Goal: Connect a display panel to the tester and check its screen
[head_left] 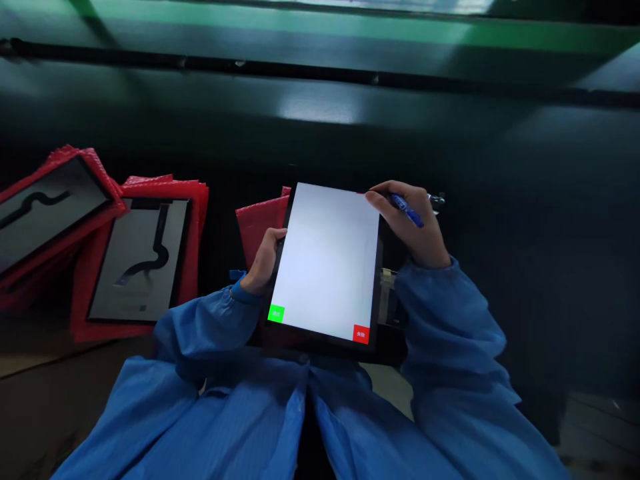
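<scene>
A tablet-like screen (327, 260) glows plain white, with a green box at its lower left corner and a red box at its lower right. My left hand (263, 263) grips its left edge, thumb at the border and the other fingers hidden behind. At the upper right corner, the fingertips of my right hand (413, 220) touch the screen's edge. A blue pen (407, 209) is tucked in that same hand, slanting across the fingers. Under the screen's left side, a red bubble-wrap sleeve (260, 223) partly shows.
To the left, grey display panels (143, 260) with black ribbon cables lie on red bubble-wrap sleeves (200, 207). Another panel (50, 210) rests tilted on a pile at the far left. A small metal part (437, 201) sits behind my right hand. A dark bar (310, 70) crosses the back.
</scene>
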